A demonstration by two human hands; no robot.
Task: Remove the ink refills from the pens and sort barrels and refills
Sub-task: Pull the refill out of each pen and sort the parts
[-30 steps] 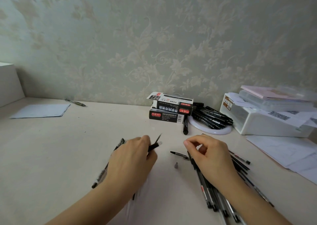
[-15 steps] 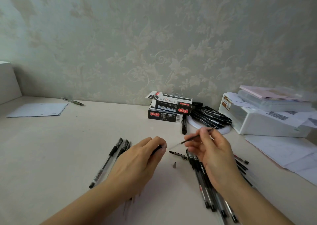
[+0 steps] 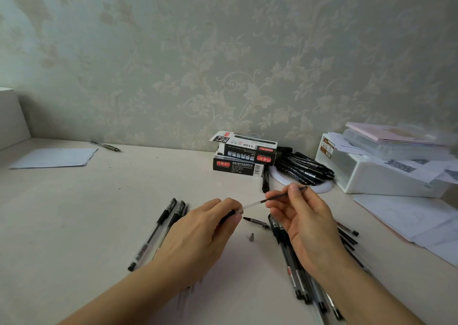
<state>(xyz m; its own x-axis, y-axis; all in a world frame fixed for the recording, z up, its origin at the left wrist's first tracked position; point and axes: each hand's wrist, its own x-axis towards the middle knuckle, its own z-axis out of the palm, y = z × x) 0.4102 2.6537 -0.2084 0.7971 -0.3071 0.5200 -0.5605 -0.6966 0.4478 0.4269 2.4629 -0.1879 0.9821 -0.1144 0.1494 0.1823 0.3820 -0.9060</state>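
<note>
My left hand [image 3: 198, 235] grips a pen barrel [image 3: 229, 217] by its black grip, open end pointing right. My right hand [image 3: 300, 215] pinches a thin ink refill [image 3: 257, 202] that sticks partway out of the barrel and slants up to the right. Under and left of my left hand lie pens with clear barrels [image 3: 158, 230]. A row of pens [image 3: 292, 262] lies under my right wrist. A loose metal tip cone [image 3: 251, 237] and a pen cap [image 3: 255, 223] rest on the table between my hands.
Two stacked pen boxes [image 3: 244, 154] stand at the back, with a heap of black pens [image 3: 304, 167] on a white dish to their right. A white storage box [image 3: 381, 171] with papers is at far right, loose sheets [image 3: 416, 220] in front. A paper sheet [image 3: 54, 157] and a pen [image 3: 106, 146] lie back left.
My right hand rose from the table, took hold of the refill's tip and has pulled it rightward, drawing more of the refill out of the barrel held by my left hand.
</note>
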